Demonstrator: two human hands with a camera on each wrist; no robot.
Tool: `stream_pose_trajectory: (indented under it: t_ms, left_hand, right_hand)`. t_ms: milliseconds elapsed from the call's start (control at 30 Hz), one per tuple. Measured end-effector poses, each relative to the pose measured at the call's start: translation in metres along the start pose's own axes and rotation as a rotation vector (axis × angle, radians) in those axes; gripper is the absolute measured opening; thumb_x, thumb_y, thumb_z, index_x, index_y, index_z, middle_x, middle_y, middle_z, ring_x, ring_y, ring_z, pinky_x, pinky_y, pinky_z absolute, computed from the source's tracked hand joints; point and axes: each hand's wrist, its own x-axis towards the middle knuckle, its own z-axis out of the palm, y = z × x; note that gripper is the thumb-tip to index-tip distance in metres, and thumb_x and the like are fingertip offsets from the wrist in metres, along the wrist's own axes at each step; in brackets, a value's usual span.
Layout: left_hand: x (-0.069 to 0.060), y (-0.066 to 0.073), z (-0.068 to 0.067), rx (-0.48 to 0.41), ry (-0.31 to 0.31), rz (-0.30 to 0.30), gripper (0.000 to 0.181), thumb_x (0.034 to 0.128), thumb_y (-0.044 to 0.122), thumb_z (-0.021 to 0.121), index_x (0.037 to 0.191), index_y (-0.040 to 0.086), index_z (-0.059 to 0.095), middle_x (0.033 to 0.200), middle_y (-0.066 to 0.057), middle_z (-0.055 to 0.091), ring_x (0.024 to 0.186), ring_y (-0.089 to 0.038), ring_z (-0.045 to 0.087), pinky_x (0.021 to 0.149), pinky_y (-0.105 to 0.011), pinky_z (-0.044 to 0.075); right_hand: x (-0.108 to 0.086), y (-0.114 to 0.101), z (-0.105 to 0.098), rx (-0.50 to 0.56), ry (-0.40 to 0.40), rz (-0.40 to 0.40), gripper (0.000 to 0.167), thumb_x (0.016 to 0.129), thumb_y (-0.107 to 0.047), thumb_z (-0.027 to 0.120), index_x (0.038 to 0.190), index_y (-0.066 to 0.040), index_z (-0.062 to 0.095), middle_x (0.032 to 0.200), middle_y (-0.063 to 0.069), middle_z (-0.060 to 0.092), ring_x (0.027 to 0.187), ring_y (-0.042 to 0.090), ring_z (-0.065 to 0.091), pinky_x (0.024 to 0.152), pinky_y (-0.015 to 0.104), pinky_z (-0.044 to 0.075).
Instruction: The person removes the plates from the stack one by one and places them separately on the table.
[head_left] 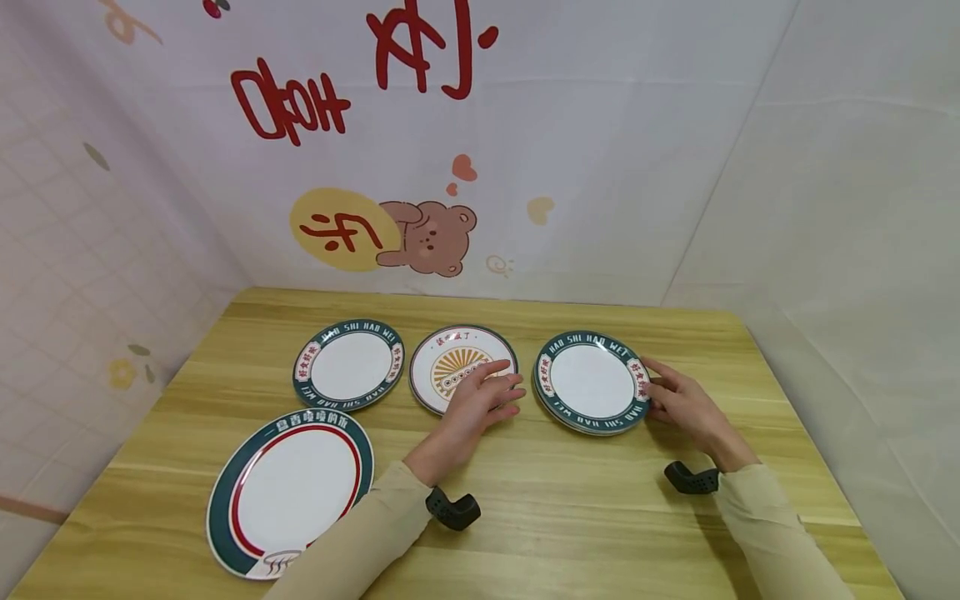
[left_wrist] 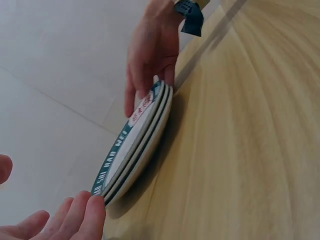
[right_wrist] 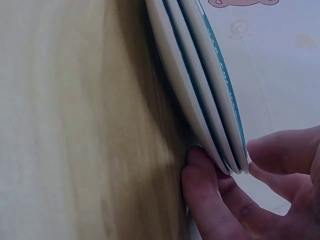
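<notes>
A white cloth backdrop (head_left: 600, 167) printed with red characters and a brown bear (head_left: 435, 237) rises behind a wood-grain table (head_left: 570, 517); take twelve o'clock as towards that backdrop. At about one o'clock on the table is a stack of three green-rimmed plates (head_left: 591, 379), and the right hand (head_left: 684, 408) grips its rim at three o'clock, the thumb above and fingers curled beneath. Whether the stack's base touches the table cannot be told. The left hand (head_left: 476, 400) is released and holds nothing, fingers extended towards the stack and just beside it at nine o'clock. That hand covers the four-to-five o'clock part of a sunburst-patterned plate (head_left: 442, 367), which lies at the stack's nine o'clock. Farther out at nine is a single green-rimmed plate (head_left: 348, 365). At its seven o'clock, close by, is a larger plate (head_left: 296, 487) with a red inner ring, partly hidden by the left sleeve (head_left: 375, 525).
</notes>
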Motion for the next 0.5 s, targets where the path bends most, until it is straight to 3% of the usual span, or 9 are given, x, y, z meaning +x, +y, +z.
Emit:
stream_pose_trajectory:
  t_ms: [267,500]
  left_hand:
    - [0.005,-0.019,0.023,-0.025,0.031,-0.041,0.060,0.1037,0.016,0.057,0.155,-0.005,0.035,0.147,-0.026,0.052,0.136,-0.042,0.051,0.109,-0.048,0.050]
    - [0.007,-0.022,0.034,-0.010,0.060,-0.040,0.063,0.1013,0.021,0.061,0.153,-0.007,0.040,0.150,-0.025,0.050,0.139,-0.039,0.048,0.112,-0.049,0.047]
  right_hand:
    - [0.006,-0.004,-0.002,-0.016,0.001,0.046,0.062,0.111,-0.018,0.044,0.166,-0.007,0.017,0.146,0.035,0.044,0.104,0.020,0.060,0.091,0.033,0.060]
    - [0.006,-0.006,-0.002,-0.001,0.014,0.069,0.061,0.111,-0.019,0.044,0.166,-0.009,0.020,0.142,0.032,0.049,0.099,0.016,0.062,0.091,0.035,0.061]
